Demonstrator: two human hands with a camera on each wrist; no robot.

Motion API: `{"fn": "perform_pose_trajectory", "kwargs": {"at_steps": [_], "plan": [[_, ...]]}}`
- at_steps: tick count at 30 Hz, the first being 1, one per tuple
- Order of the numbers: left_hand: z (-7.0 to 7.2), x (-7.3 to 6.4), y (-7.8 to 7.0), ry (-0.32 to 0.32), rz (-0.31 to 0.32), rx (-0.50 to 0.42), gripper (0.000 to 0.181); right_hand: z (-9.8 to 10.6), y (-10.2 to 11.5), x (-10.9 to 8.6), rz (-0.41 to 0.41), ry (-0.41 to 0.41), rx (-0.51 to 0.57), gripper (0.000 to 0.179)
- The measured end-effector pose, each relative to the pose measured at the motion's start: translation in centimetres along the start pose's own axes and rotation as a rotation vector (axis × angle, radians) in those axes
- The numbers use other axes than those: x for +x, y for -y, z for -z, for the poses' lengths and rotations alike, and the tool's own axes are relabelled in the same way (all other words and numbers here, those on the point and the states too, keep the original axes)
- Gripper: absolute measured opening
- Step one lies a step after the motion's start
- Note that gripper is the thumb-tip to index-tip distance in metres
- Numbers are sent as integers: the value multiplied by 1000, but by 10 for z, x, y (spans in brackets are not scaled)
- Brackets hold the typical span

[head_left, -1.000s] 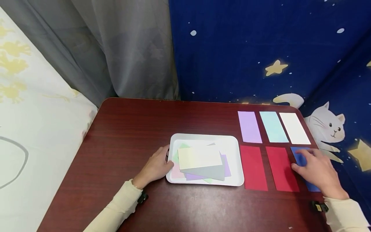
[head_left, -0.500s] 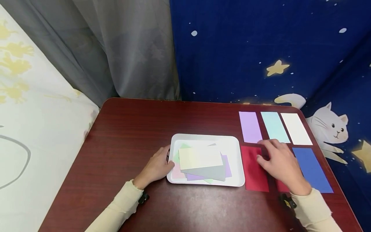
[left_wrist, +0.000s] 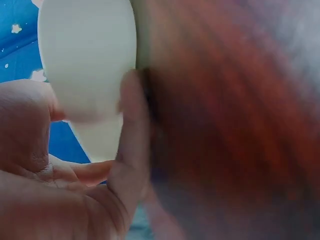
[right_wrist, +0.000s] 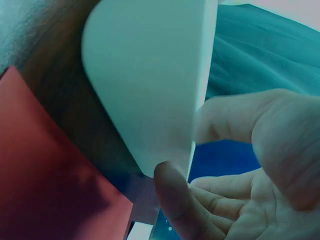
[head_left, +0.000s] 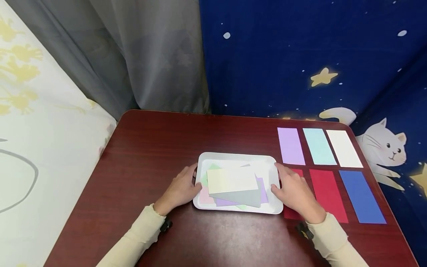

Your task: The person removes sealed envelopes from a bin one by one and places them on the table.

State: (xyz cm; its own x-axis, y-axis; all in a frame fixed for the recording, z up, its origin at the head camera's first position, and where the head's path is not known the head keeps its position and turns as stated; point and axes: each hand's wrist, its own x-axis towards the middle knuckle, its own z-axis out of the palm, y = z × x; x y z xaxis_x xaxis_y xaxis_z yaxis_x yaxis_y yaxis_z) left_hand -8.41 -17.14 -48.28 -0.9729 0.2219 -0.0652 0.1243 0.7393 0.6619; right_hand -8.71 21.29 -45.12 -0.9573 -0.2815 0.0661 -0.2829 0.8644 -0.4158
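A white tray [head_left: 237, 157] lies on the dark red-brown table with several loose paper cards inside, a cream card [head_left: 233, 180] on top of grey [head_left: 233, 198], purple and green ones. At its left end my left hand [head_left: 180, 188] grips the rim, thumb over the edge and fingers along the outer wall [left_wrist: 87, 60]. My right hand [head_left: 295, 189] holds the right end the same way. In the right wrist view, the thumb meets the rim and a fingertip [right_wrist: 170, 180] touches the outer wall [right_wrist: 145, 90]. A red card [head_left: 293, 214] is partly hidden under the right hand.
Right of the tray lie cards in two rows: lilac [head_left: 291, 146], pale turquoise [head_left: 319, 146] and white [head_left: 344, 148] behind; another red card [head_left: 328, 194] and a blue card [head_left: 362, 196] in front. Grey and blue curtains [head_left: 267, 63] hang beyond the table's back edge.
My right hand has moved left from the blue card, across the red cards, to the tray's right end and taken hold of it. The left hand stays at the tray's left end.
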Motion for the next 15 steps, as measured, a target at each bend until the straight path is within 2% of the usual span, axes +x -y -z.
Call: {"fn": "perform_pose_trajectory", "kwargs": {"at_steps": [3, 5, 7, 11, 13, 15], "plan": [[14, 1, -15, -19, 27, 50, 69, -4, 2, -1, -5, -8, -20, 70], [20, 4, -21, -62, 11, 112, 68, -6, 2, -2, -11, -11, -33, 72], [25, 7, -30, -111, -32, 175, 67, -6, 2, -3, -17, -10, -46, 73], [26, 15, -53, -168, -203, 292, 65, -6, 3, -3, -32, 0, -61, 75], [23, 19, -65, -146, -304, 340, 63, -5, 4, -3, -40, 8, -66, 75], [17, 24, -76, -98, -392, 388, 59, -4, 4, -3, -50, 14, -68, 76]]}}
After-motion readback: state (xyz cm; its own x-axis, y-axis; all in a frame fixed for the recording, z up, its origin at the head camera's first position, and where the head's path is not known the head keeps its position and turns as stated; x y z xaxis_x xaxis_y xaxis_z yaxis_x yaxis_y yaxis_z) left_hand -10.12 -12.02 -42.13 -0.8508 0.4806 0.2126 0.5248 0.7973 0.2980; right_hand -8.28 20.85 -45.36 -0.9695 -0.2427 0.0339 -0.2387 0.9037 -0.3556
